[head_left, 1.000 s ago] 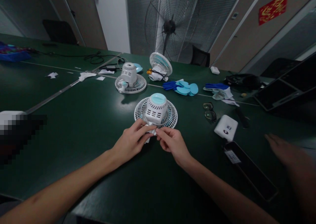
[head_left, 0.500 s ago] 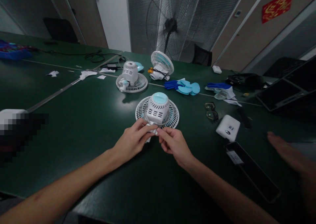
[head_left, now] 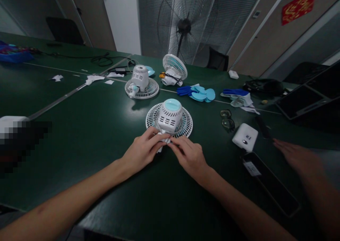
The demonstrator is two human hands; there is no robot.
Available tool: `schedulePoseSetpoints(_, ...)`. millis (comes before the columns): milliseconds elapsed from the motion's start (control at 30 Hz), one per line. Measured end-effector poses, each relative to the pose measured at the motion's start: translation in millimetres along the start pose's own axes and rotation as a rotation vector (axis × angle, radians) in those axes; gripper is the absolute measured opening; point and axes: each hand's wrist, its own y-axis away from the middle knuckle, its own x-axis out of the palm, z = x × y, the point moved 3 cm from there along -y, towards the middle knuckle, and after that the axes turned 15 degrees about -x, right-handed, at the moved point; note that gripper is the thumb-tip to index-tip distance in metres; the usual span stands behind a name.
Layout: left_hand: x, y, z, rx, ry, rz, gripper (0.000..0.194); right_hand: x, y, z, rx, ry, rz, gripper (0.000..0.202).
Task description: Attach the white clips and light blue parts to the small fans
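1. White plastic and pale blue mark the small white fan point(head_left: 170, 122), which sits on the green table point(head_left: 124, 198) straight ahead of the person, in the middle of the head view.
2. Its round grille point(head_left: 150, 118) lies face down, spread flat on the table. The motor housing rises from it, so the housing's long axis stands roughly upright, with the pale blue cap point(head_left: 172, 105) on top.
3. From the near side of the housing, a white bracket point(head_left: 159, 150) points back toward the person, low over the table.
4. The left hand point(head_left: 142, 149) has its thumb and fingers closed on that bracket, pinching it from the left.
5. The right hand point(head_left: 190, 156) comes in from the other side, thumb and forefinger drawn together at the bracket's right end; I cannot tell whether they grip it or only touch it.
6. Beyond lie a second fan point(head_left: 140, 79), also grille down, and a third fan point(head_left: 174, 71) with its grille tipped up; pale blue blades point(head_left: 202, 93) rest near them.
7. To the right are spectacles point(head_left: 227, 120), a white box point(head_left: 245, 136) and a co-worker's hand point(head_left: 300, 158), well apart from the white fan.
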Motion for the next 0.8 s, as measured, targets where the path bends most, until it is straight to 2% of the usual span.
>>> schedulePoseSetpoints(100, 0.1, 0, 0, -0.004, -0.012, -0.002, 0.032, 2, -4, -2, 0.198, -0.173, -0.036, 0.026)
schedulePoseSetpoints(233, 0.1, 1, -2, -0.002, -0.026, 0.0, 0.032, 13, -7, -8, 0.707, -0.742, -0.021, 0.038)
schedulePoseSetpoints(300, 0.1, 1, -2, 0.004, -0.024, -0.001, 0.032, 16, -7, -8, 0.83, -0.934, 0.016, 0.04)
schedulePoseSetpoints(367, 0.2, 1, -2, 0.004, -0.021, -0.002, 0.032, 12, -7, -9, 0.777, -0.845, 0.005, 0.038)
schedulePoseSetpoints(400, 0.3, 0, -1, 0.001, -0.017, -0.003, 0.032, 8, -7, -9, 0.689, -0.711, -0.015, 0.034)
schedulePoseSetpoints(500, 0.1, 0, 0, -0.002, 0.004, 0.0, 0.035, -3, -4, -4, 0.305, -0.254, -0.012, 0.026)
schedulePoseSetpoints(567, -0.2, 0, 0, -0.001, 0.01, 0.006, 0.036, -3, 0, -1, 0.118, -0.075, 0.043, 0.027)
schedulePoseSetpoints(600, -0.4, 0, 0, -0.001, 0.007, 0.009, 0.037, -3, 2, -1, 0.07, -0.033, 0.061, 0.027)
schedulePoseSetpoints(700, -1.2, 0, -2, 0.0, 0.007, 0.002, 0.035, 0, 2, -4, 0.072, -0.062, 0.04, 0.025)
schedulePoseSetpoints(733, -1.4, 0, -2, 0.001, 0.008, -0.001, 0.034, 1, 1, -5, 0.12, -0.126, 0.024, 0.023)
schedulePoseSetpoints(800, -1.3, 0, -3, 0.004, 0.004, -0.006, 0.032, 5, -3, -8, 0.309, -0.355, -0.012, 0.026)
